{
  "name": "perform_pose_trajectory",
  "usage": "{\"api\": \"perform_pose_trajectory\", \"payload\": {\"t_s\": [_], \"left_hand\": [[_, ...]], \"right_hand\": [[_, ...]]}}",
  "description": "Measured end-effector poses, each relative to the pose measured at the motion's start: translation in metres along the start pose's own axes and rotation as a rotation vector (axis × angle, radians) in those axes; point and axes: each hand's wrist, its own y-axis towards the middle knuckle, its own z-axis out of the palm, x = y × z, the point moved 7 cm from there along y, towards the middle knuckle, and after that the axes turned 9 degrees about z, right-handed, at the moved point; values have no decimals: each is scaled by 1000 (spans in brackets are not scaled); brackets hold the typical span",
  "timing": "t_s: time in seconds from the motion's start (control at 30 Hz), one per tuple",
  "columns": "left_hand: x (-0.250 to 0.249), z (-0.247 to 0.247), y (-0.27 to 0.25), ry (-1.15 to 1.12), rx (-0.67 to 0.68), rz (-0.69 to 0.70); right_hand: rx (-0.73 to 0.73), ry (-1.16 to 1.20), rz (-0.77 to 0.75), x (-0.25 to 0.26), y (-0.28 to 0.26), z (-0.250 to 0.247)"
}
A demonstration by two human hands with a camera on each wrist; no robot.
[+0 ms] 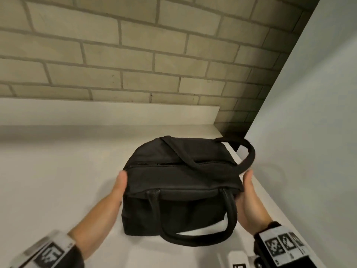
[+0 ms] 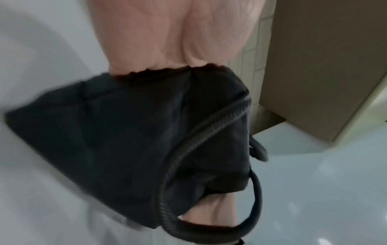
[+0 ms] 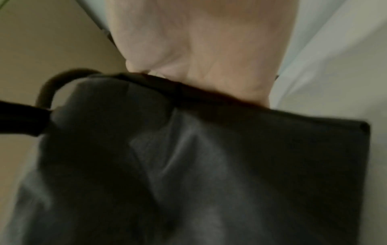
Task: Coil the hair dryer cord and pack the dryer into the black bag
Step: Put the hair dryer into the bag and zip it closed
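The black bag [image 1: 179,182] sits between my two hands over the white counter [image 1: 58,180]. Its top zipper [image 1: 164,163] looks closed. One loop handle [image 1: 193,238] hangs toward me and the other [image 1: 249,151] arches at the far right. My left hand [image 1: 120,182] grips the bag's left end with the thumb on the top edge. My right hand [image 1: 248,190] grips the right end the same way. The fingers are hidden behind the bag. In the wrist views each palm [image 2: 167,41] [image 3: 199,49] presses against the dark fabric [image 2: 136,132] [image 3: 209,165]. No hair dryer or cord shows.
A brick wall [image 1: 135,55] and a raised white ledge [image 1: 116,113] run behind the counter. A white side panel [image 1: 309,132] stands close on the right, next to the bag. A small white object [image 1: 237,258] lies at the bottom edge near my right wrist.
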Motion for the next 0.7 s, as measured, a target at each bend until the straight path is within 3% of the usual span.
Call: {"api": "perform_pose_trajectory", "payload": {"t_s": [0.1,0.2,0.27,0.37,0.4,0.5,0.6,0.7], "left_hand": [[8,-7,25,206,44,151],[24,-17,47,126,-65,65],[3,-13,38,220,-119,90],[-23,-9,11,88,-155,67],[-28,-9,1,66,-126,83],[-25,-23,-9,217,-114,138],[-25,-28,-4,384,-119,180],[-23,-28,-2,467,-51,177]], "right_hand": [[101,69,14,4,0,19],[108,0,-9,16,-4,32],[-35,-122,-98,31,-8,27],[-352,-455,-467,83,-36,25],[-373,-547,-586,99,-50,37],[-160,-940,-795,124,-88,109],[73,-1352,-944,101,-97,183],[83,-1790,-962,61,-66,221]]}}
